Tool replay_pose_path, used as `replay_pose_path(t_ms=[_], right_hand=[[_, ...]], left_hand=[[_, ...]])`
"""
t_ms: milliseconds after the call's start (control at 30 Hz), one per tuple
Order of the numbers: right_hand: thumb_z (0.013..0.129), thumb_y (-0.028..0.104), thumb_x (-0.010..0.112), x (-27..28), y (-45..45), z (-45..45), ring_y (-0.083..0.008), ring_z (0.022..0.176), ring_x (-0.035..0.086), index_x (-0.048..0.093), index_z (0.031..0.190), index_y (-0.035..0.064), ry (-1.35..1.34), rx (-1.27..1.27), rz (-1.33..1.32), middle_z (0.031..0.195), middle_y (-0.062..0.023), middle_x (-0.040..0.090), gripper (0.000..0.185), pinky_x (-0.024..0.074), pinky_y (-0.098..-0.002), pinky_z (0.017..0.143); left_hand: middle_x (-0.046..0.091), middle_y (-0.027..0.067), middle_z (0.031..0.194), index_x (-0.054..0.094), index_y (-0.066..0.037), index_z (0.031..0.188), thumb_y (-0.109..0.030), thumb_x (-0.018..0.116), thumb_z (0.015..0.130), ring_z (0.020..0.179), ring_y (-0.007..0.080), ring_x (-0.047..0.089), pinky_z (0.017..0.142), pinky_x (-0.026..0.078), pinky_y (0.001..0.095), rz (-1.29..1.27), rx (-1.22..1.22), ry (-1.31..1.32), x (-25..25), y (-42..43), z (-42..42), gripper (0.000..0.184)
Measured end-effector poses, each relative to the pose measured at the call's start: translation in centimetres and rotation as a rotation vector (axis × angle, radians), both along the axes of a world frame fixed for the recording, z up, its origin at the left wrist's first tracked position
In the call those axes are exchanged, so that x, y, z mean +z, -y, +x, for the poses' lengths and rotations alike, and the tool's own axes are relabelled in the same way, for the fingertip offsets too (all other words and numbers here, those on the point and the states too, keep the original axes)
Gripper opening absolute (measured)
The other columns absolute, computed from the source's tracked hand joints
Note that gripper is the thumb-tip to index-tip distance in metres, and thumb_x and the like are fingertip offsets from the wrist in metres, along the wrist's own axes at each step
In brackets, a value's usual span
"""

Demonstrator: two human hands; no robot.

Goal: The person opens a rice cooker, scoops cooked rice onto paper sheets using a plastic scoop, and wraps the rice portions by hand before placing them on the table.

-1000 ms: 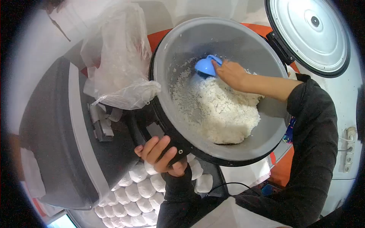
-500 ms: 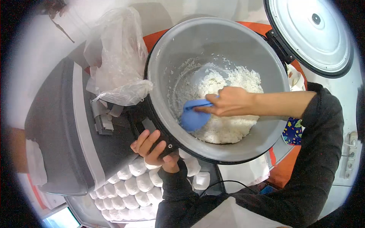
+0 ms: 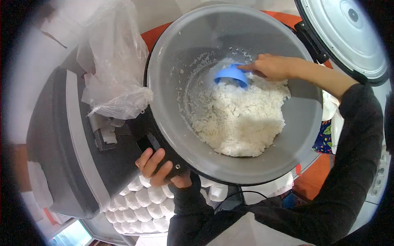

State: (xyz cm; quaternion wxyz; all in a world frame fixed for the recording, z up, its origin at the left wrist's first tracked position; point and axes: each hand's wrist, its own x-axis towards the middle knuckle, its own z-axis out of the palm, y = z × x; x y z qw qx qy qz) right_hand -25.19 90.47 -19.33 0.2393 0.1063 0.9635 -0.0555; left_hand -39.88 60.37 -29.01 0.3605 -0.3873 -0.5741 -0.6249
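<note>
My right hand (image 3: 270,67) is closed on the handle of a blue plastic scoop (image 3: 232,75). The scoop is tipped mouth down at the far side of the white cooked rice (image 3: 244,119), its lower edge at the rice. Around the rice is the deep grey pot of a large rice cooker (image 3: 301,139), with loose grains stuck to its wall. My left hand (image 3: 157,167) grips the cooker's black outer edge at the near left, fingers curled at its latch. The cooker's lid (image 3: 349,39) stands raised at the far right.
Several white wrapped portions (image 3: 141,207) lie in rows at the lower left. A clear plastic bag (image 3: 117,78) and a dark grey lidded container (image 3: 57,143) are left of the cooker. A black cable (image 3: 250,192) runs below it; a power strip (image 3: 376,180) is at right.
The scoop has moved from the near-left side of the rice to its far side, and has turned mouth down. The view has shifted slightly; my left hand stays at the cooker's edge.
</note>
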Motion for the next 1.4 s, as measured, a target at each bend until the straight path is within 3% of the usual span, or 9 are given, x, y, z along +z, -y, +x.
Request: replay_pose_path(t_ms=[233,333,433,500,533,733,800,933,1400], right_hand=[[0.077,0.001,0.048,-4.7,6.8,1.0,-0.0367,0.059,0.059,0.033,0.137,0.0079,-0.12,0.034,-0.45,0.068,-0.0249,0.058,0.063,0.0479,-0.0418,0.059],[0.074,-0.001,0.049,-6.3,11.3,-0.2,-0.0326,0.051,0.057,0.036,0.136,0.0064,-0.012,0.108,-0.242,0.066,-0.0231,0.058,0.063,0.0476,-0.0387,0.051],[0.079,0.0,0.048,-4.6,11.2,0.5,-0.0244,0.044,0.054,0.039,0.135,0.0075,-0.292,0.081,-0.274,0.06,-0.0155,0.057,0.057,0.0455,-0.0351,0.044],[0.084,0.003,0.048,-0.5,8.7,-0.7,-0.0172,0.044,0.052,0.041,0.134,0.0082,0.074,-0.262,-0.849,0.057,-0.0109,0.054,0.051,0.0451,-0.0313,0.043],[0.088,0.008,0.048,0.1,7.9,-1.6,-0.0132,0.045,0.052,0.04,0.135,0.009,0.142,-0.296,-0.789,0.057,-0.0086,0.052,0.047,0.0448,-0.0289,0.042],[0.072,-0.003,0.045,-4.0,10.2,-3.5,-0.0388,0.068,0.061,0.028,0.138,0.0018,-0.005,-0.164,-0.224,0.071,-0.0267,0.06,0.068,0.0505,-0.043,0.061],[0.071,-0.002,0.045,-2.7,12.7,-3.5,-0.0394,0.07,0.061,0.027,0.137,0.0,-0.009,-0.163,-0.251,0.072,-0.0281,0.059,0.068,0.0502,-0.0438,0.062],[0.071,0.0,0.046,-1.4,15.0,-1.4,-0.0407,0.072,0.06,0.029,0.138,0.0011,0.026,-0.065,-0.286,0.076,-0.0294,0.059,0.069,0.049,-0.0457,0.067],[0.072,0.002,0.052,10.3,18.6,1.0,-0.0414,0.083,0.061,0.051,0.121,0.0021,-0.004,-0.177,-0.178,0.082,-0.0276,0.061,0.05,0.0477,-0.046,0.075]], left_hand=[[0.056,0.0046,0.087,0.045,-0.015,0.084,-0.042,0.039,0.086,0.094,0.0257,0.051,0.086,0.037,0.0395,0.138,-0.033,-0.048,-0.7,-1.1,-0.1,0.028],[0.056,0.0054,0.087,0.045,-0.015,0.084,-0.045,0.04,0.087,0.096,0.0263,0.05,0.086,0.037,0.04,0.023,-0.008,0.058,-0.1,0.3,0.9,0.031],[0.056,0.0043,0.087,0.045,-0.016,0.084,-0.049,0.041,0.088,0.097,0.0253,0.05,0.088,0.035,0.0402,-0.09,-0.079,0.14,0.2,0.7,1.0,0.034],[0.056,0.0035,0.087,0.045,-0.017,0.085,-0.049,0.042,0.088,0.096,0.0241,0.051,0.088,0.035,0.0403,0.036,-0.036,0.056,0.1,-0.4,0.7,0.032],[0.056,0.0035,0.087,0.045,-0.017,0.085,-0.049,0.042,0.088,0.096,0.0241,0.051,0.088,0.035,0.0403,0.035,-0.03,0.059,0.1,-0.2,0.6,0.032],[0.057,0.0029,0.09,0.046,-0.018,0.085,-0.049,0.044,0.088,0.097,0.0233,0.051,0.088,0.033,0.0386,0.006,-0.108,0.065,-1.5,0.6,-0.3,0.031],[0.058,0.0025,0.091,0.046,-0.017,0.086,-0.049,0.044,0.088,0.098,0.0233,0.051,0.088,0.033,0.0376,-0.165,-0.196,-0.158,-2.2,1.7,-2.2,0.032],[0.06,0.0023,0.091,0.048,-0.016,0.086,-0.045,0.044,0.089,0.095,0.0228,0.053,0.086,0.033,0.0353,-0.006,-0.1,0.12,0.9,-0.3,1.0,0.029],[0.064,0.0019,0.095,0.055,-0.017,0.086,-0.041,0.033,0.089,0.101,0.0207,0.055,0.089,0.024,0.0348,0.002,-0.113,0.028,-0.4,-0.9,-0.2,0.032]])
